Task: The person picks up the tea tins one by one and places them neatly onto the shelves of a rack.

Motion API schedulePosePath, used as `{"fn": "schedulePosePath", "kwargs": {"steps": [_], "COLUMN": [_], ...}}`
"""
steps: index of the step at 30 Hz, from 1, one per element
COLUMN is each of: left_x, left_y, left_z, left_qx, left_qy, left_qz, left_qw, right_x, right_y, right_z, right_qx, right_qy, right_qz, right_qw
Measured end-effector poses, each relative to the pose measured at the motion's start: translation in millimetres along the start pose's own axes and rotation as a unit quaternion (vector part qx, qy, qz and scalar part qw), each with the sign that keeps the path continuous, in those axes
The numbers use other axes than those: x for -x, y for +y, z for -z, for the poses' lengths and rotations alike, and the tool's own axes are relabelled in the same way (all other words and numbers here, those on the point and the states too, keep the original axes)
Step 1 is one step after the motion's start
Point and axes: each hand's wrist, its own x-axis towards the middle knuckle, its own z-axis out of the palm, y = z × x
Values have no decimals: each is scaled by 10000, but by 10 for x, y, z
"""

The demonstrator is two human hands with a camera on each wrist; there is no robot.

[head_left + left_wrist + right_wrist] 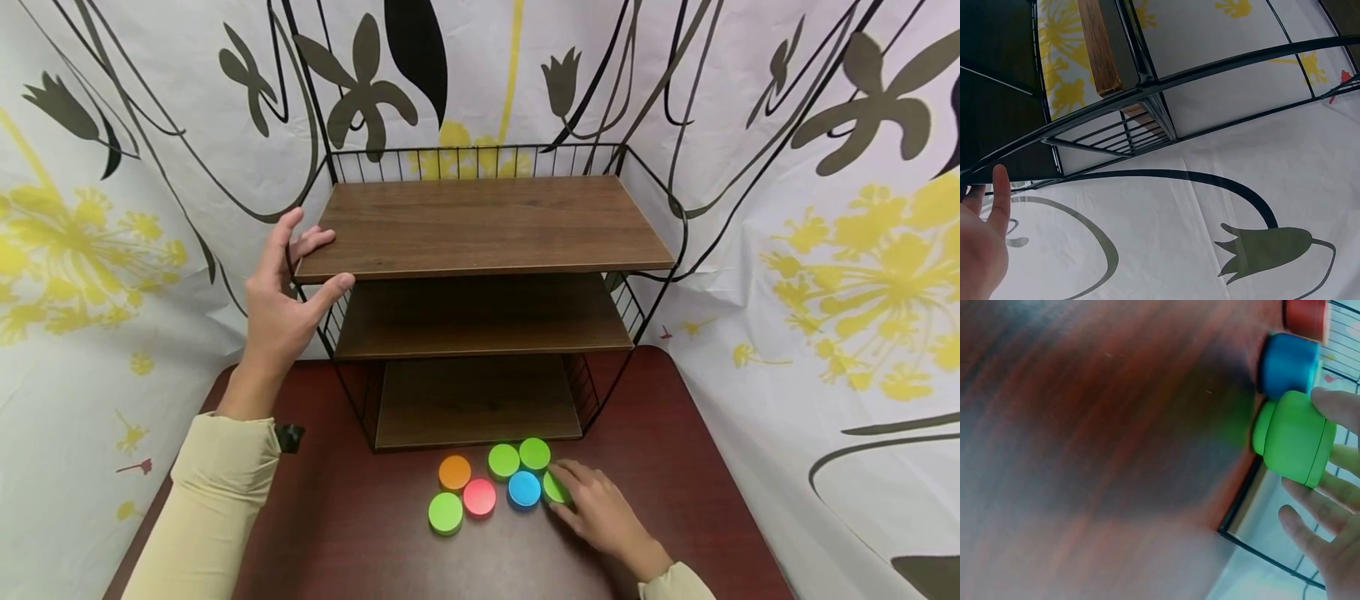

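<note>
My left hand (279, 307) is at the left front corner of the rack's top wooden shelf (487, 225). Its thumb lies at the front edge, while the other fingers reach past the black side wire, spread and fairly straight. On the table in front of the rack, my right hand (609, 515) pinches a small round green jar (1297, 440) between thumb and fingers. Just left of it sits a blue jar (524, 490), with two more green jars (519, 457) behind. Further left are a red-pink jar (479, 498), an orange jar (454, 473) and another green jar (446, 513).
The black wire rack has a middle shelf (483, 317) and a bottom shelf (480, 402). It stands at the back of the dark red table (360, 533). A white cloth (825, 250) with flower prints hangs behind and on both sides.
</note>
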Motion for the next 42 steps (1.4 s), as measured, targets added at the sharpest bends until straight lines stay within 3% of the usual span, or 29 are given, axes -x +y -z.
{"fn": "schedulePosePath", "kwargs": {"steps": [14,25,32,42], "left_x": [-4,-3,0,-2], "left_y": [-32,-49,-30,-43], "left_z": [-4,5,-18,-21], "left_qx": [82,-10,195,219], "left_qy": [91,-21,152,145], "left_qz": [-1,-255,-85,-110], "left_qw": [9999,9997,9997,9996], "right_x": [-68,-157,-255,-403], "right_y": [-39,-97,-132,-171], "right_z": [192,362,509,718], "right_qx": [84,149,226,353], "right_qy": [188,178,357,539], "right_qz": [440,639,883,1208], "right_qw": [9988,9977,9952,9906]}}
